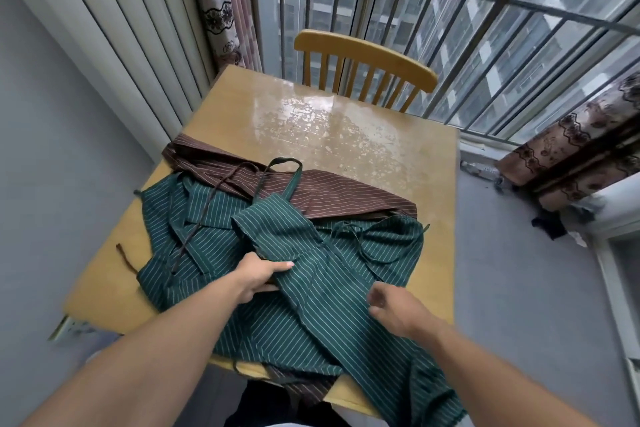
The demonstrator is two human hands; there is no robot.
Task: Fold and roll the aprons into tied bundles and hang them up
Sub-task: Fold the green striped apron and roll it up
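Observation:
A green striped apron (311, 295) lies crumpled over the near half of the wooden table (346, 128), its lower part hanging off the front edge. A second green striped apron (180, 218) lies beneath it on the left. A brown striped apron (329, 191) lies behind them, with its thin tie (126, 258) trailing left. My left hand (258, 276) grips a fold of the top green apron, thumb on top. My right hand (394, 308), blurred, hovers with curled fingers over the same apron's right side; whether it holds cloth is unclear.
A yellow wooden chair (363, 69) stands at the table's far side, against a barred window (485, 28). Curtains (571, 156) hang at the right and back left. A plastic bottle (483, 172) and dark scraps lie on the floor to the right.

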